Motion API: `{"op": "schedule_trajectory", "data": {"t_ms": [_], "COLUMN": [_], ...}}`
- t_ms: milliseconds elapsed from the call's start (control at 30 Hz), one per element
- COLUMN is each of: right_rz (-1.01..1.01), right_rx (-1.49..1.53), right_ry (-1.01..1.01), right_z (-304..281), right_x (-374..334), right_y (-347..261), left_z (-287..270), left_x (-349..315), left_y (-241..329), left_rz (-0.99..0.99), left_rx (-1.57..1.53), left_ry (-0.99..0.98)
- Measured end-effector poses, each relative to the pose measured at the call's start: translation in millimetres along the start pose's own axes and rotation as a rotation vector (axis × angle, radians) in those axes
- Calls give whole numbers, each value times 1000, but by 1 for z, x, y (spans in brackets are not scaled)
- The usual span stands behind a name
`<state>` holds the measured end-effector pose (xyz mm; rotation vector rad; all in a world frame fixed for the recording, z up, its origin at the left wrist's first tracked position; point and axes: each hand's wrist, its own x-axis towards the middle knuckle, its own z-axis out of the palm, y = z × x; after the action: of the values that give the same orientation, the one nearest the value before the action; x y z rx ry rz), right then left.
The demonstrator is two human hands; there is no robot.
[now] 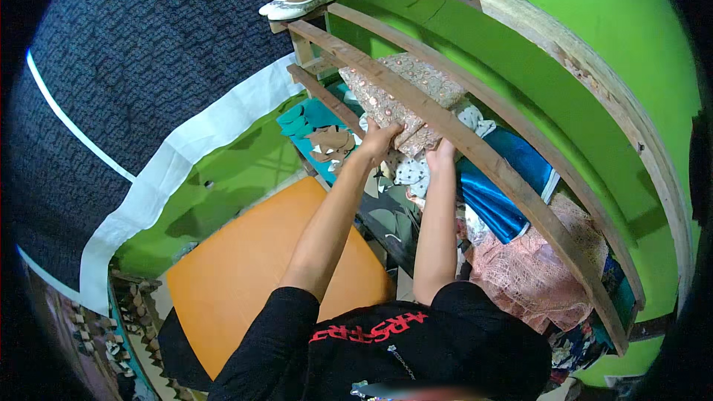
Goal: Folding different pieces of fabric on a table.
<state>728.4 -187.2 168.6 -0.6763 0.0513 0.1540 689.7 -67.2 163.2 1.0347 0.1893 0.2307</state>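
Observation:
Both arms reach forward to a beige patterned fabric dotted with shiny round spots. It lies partly under a wooden rail, on a heap of other cloth. My left hand is closed on its near left edge. Close by, my right hand grips the same fabric at its near right edge; some fingers are hidden behind the cloth. Below the hands shows a white cloth with dark dots. Shiny blue fabric lies to the right of my right hand.
Wooden rails cross above the fabric heap. Pink lace cloth lies at right. Brown cut pieces and teal pieces sit at left. An orange sheet is nearer me. Shoes stand on the rack's far end.

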Motion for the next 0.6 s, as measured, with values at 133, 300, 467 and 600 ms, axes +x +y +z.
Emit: {"op": "schedule_trajectory", "data": {"t_ms": [133, 300, 467, 600], "right_rz": [33, -470, -440, -590], "right_rx": [-224, -615, -695, -710], "right_ry": [-22, 226, 223, 126], "right_z": [-9, -7, -24, -16], "right_x": [9, 19, 32, 10], "right_y": [-1, 5, 1, -4], "left_z": [-4, 4, 2, 14], "left_x": [2, -9, -2, -18], "left_y": [-2, 1, 14, 35], "left_rz": [-57, -140, -248, -157], "left_rx": [8, 98, -327, -80], "left_ry": [-6, -52, -99, -25]}}
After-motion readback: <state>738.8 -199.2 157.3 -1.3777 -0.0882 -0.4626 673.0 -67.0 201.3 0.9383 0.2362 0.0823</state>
